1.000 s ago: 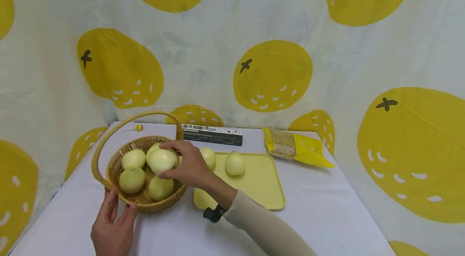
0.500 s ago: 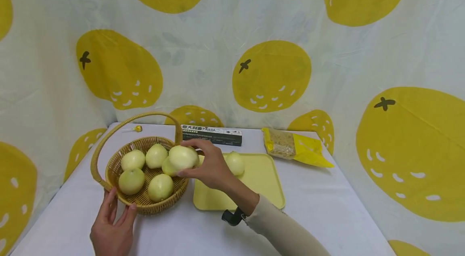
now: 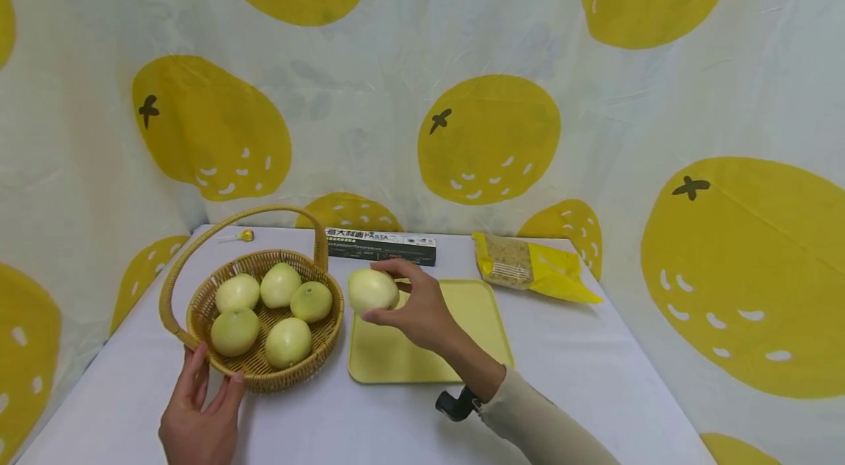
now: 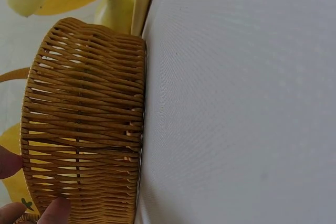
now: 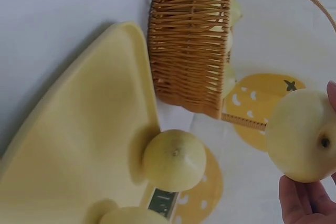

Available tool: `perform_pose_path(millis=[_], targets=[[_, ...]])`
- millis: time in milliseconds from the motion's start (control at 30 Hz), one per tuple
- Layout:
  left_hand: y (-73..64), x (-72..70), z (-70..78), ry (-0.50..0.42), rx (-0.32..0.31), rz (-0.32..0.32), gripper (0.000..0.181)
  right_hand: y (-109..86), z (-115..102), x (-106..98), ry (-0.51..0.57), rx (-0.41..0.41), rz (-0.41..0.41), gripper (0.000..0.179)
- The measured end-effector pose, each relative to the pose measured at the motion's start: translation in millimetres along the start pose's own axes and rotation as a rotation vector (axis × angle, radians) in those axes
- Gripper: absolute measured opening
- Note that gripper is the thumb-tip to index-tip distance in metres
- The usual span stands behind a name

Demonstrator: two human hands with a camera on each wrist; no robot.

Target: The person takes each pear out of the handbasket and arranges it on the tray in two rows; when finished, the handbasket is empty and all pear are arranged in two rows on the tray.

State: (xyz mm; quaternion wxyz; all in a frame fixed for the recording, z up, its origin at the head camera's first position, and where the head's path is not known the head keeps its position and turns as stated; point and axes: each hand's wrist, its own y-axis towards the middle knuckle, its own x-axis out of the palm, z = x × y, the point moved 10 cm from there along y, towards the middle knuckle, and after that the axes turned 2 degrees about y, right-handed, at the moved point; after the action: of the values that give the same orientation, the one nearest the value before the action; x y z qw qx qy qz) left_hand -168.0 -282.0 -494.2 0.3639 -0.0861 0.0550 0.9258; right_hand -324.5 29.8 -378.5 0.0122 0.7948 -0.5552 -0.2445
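My right hand (image 3: 422,309) holds a round pale yellow-green fruit (image 3: 372,292) between thumb and fingers, above the left part of a yellow tray (image 3: 478,333). In the right wrist view a dark spot shows on the held fruit (image 5: 302,135). On the tray sits another such fruit (image 5: 175,160), with part of a second one at the frame's lower edge; my hand hides both in the head view. My left hand (image 3: 201,414) touches the near left side of a wicker basket (image 3: 284,381), fingertips at its rim and outer wall. Several of the same fruits (image 3: 288,342) lie inside.
The basket's tall arched handle (image 3: 247,212) rises over it. Behind stand a black pasta box (image 3: 383,249) and a yellow food packet (image 3: 531,267) at the right. A small yellow-headed lollipop (image 3: 246,235) lies at the back left. A patterned curtain backs the table.
My right hand has carried the fruit rightward, from over the basket to over the tray. The fruits in the basket are now uncovered. My left hand has stayed at the basket's side.
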Motion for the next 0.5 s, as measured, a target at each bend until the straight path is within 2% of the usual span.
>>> perform_pose_path(millis=[300, 500], targets=[[0.6, -0.5, -2.7, -0.012, -0.008, -0.005, 0.080, -10.7, 24.3, -17.5, 0.003, 0.078, 0.036, 0.070], [1.4, 0.0, -1.8, -0.009, -0.007, -0.013, 0.080, -20.2, 49.8, -35.2, 0.030, 0.150, 0.091, 0.069]])
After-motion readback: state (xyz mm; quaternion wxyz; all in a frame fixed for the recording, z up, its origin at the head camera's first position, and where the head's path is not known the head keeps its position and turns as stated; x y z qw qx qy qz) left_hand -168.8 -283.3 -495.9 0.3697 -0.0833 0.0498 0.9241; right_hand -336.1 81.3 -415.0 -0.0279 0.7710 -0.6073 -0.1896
